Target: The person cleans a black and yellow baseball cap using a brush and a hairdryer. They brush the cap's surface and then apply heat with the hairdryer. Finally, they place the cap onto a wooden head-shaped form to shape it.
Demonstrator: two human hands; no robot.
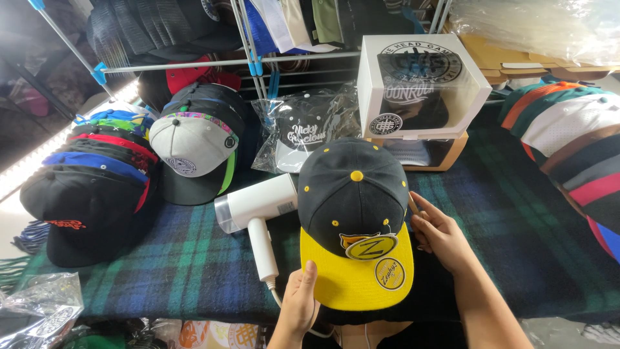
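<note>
Left hand [298, 304] pinches the yellow brim, right hand [439, 238] fingers curled on the side of the cap [354, 213] over the plaid cloth [194, 258] beside the steamer [255, 210]; best grip edges only, off the sticker [389, 273].

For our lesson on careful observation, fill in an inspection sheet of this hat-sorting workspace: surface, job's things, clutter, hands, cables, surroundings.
Surface: table under a blue-green plaid cloth.
Job's things: black cap with yellow brim, round stickers on the brim, held flat over the table edge.
Clutter: white handheld steamer lying beside the cap; stack of caps at left; grey-crowned cap; bagged cap; boxed cap in white window box; striped caps at right.
Hands: left hand grips the brim's near edge; right hand touches the cap's side.
Cables: white cord trailing from the steamer handle.
Surroundings: metal rack hung with more caps.
</note>
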